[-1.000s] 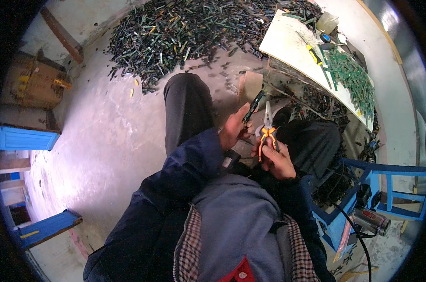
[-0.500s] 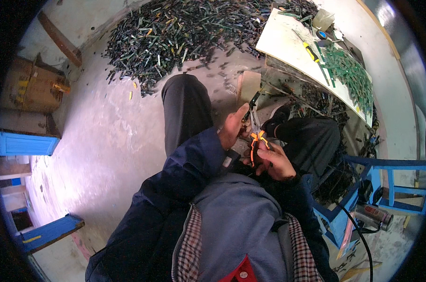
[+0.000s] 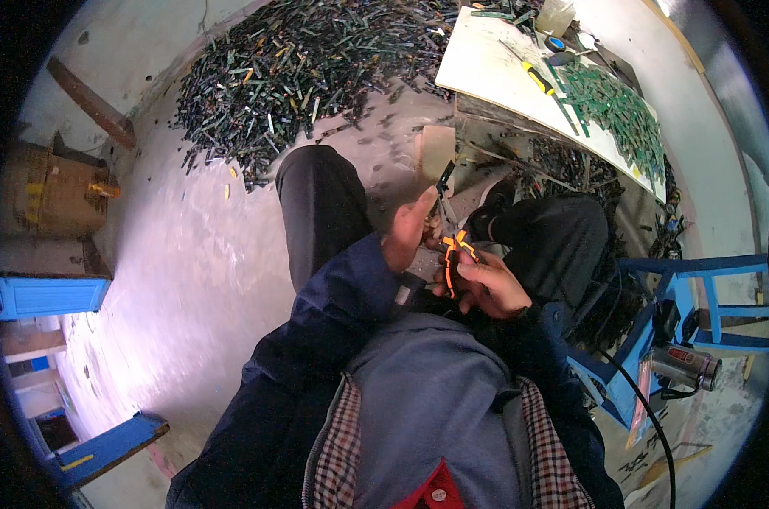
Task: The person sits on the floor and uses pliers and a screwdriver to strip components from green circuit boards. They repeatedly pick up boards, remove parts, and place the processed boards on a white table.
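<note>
Between my knees, my left hand (image 3: pixel 408 229) is closed around a narrow dark strip (image 3: pixel 445 176), whose upper end sticks up past the thumb. In my right hand (image 3: pixel 496 287) are pliers (image 3: pixel 449 265) with orange and black handles, the fingers wrapped round them. The metal jaws of the pliers point up to the strip and meet it close to my left fingers. Whether the jaws are closed on the strip is too small to tell. My left fingertips are partly hidden behind the hand.
Ahead lies a large heap of dark strips (image 3: pixel 274 93) on the floor. At the right, a white board (image 3: pixel 486 68) carries a yellow-handled tool (image 3: pixel 537 78) and a pile of green strips (image 3: pixel 614 110). A blue stool frame (image 3: pixel 601 373) and a metal flask (image 3: pixel 686 369) are beside me; a cardboard box (image 3: pixel 75 204) stands left.
The whole view has shifted slightly, with the board and heap now further left. Both hands keep their hold on the strip and the pliers, nearly in the same pose.
</note>
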